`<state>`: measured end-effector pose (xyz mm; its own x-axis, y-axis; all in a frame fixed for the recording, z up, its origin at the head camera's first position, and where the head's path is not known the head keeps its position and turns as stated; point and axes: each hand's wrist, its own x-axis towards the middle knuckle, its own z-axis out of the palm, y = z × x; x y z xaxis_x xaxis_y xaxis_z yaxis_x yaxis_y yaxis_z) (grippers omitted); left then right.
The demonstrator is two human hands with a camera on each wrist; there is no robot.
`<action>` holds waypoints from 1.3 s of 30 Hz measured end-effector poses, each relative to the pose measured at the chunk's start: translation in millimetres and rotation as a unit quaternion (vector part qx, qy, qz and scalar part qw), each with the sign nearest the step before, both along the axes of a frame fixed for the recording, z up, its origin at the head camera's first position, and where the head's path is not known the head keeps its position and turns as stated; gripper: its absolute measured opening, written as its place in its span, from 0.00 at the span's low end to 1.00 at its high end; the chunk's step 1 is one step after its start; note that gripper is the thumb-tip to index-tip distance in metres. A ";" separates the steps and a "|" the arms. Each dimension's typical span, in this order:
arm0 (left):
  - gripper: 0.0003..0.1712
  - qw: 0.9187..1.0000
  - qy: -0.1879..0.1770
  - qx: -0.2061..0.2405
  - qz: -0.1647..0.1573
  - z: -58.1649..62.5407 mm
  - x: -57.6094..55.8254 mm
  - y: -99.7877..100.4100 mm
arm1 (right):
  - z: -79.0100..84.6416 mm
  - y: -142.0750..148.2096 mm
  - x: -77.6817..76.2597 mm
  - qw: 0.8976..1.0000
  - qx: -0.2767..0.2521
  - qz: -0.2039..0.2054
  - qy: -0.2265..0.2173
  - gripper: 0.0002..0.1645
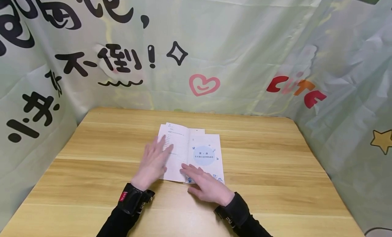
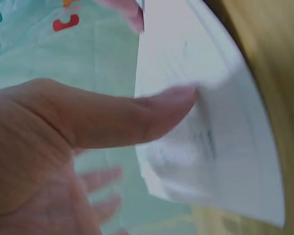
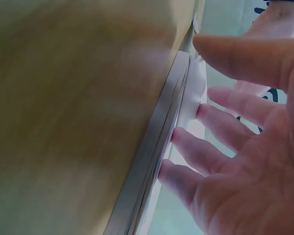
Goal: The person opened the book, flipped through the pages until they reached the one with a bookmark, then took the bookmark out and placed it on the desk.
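Observation:
An open book (image 1: 211, 141) with white pages lies on the wooden table; its right page carries a pale blue circle with printed text. My left hand (image 1: 153, 162) is over the left page (image 1: 179, 165), fingers spread and fairly straight. In the left wrist view its thumb (image 2: 152, 115) reaches the printed page (image 2: 230, 147), which bends at its edge. Near the book's lower edge, my right hand (image 1: 208, 186) stretches its fingers across the right page towards the spine. The right wrist view shows those fingertips (image 3: 179, 134) touching the paper beside the book's thick page edge (image 3: 159, 132).
The wooden table (image 1: 269, 175) extends around the book on all sides. Behind it hangs a pale green cloth (image 1: 239, 46) with lettering and a pink heart, and more cloth covers both sides. Each wrist wears a black strap (image 1: 133, 199) with a camera.

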<state>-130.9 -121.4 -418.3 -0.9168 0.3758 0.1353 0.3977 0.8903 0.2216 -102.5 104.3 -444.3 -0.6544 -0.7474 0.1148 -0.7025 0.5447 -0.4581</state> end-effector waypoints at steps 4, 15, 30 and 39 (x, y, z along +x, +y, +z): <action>0.46 0.996 -0.010 -0.007 -0.089 -6.8 -2.2 10.2 | 1.0 1.8 -1.9 1.000 -0.002 0.008 -0.008 0.39; 0.29 0.991 -0.056 0.012 -0.125 -15.8 10.8 33.1 | 5.9 39.8 -20.6 0.992 -0.011 0.017 -0.128 0.45; 0.44 0.995 -0.020 -0.029 -0.089 -21.7 24.4 54.8 | 13.6 61.1 -25.0 0.994 0.049 -0.036 -0.089 0.38; 0.40 0.996 -0.003 -0.042 -0.084 -24.5 20.8 57.5 | 17.6 67.0 -28.7 0.994 0.027 -0.030 -0.100 0.28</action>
<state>-110.0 -63.9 -442.8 -0.8406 0.5339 0.0910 0.5416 0.8268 0.1521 -131.2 171.3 -426.7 -0.7035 -0.7081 -0.0606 -0.5660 0.6097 -0.5549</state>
